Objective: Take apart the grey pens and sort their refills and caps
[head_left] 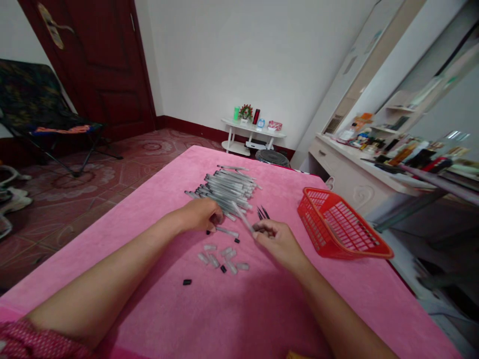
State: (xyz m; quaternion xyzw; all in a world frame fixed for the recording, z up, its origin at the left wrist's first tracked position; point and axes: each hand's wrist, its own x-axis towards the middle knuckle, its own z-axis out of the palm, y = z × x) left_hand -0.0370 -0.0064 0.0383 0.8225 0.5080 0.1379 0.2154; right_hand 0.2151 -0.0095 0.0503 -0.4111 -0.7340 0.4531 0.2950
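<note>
A clear pen barrel [244,217] slants up and left from my right hand [276,238], whose fingers are pinched around its lower end. My left hand [205,213] is closed over a thin clear pen part [227,231] at the near edge of the pile; its fingertips are partly hidden. Many clear pens [228,188] with dark ends lie heaped beyond both hands. Several clear caps [213,260] are scattered on the pink cloth nearer to me, among a few small black plugs [187,282]. Thin dark refills [263,213] lie just beyond my right hand.
A red plastic basket [318,224] stands at the table's right side. Pink cloth [157,299] covers the table. A white dresser [348,174] with bottles is on the right, a small white shelf [247,125] behind, a folding chair [48,109] at the left.
</note>
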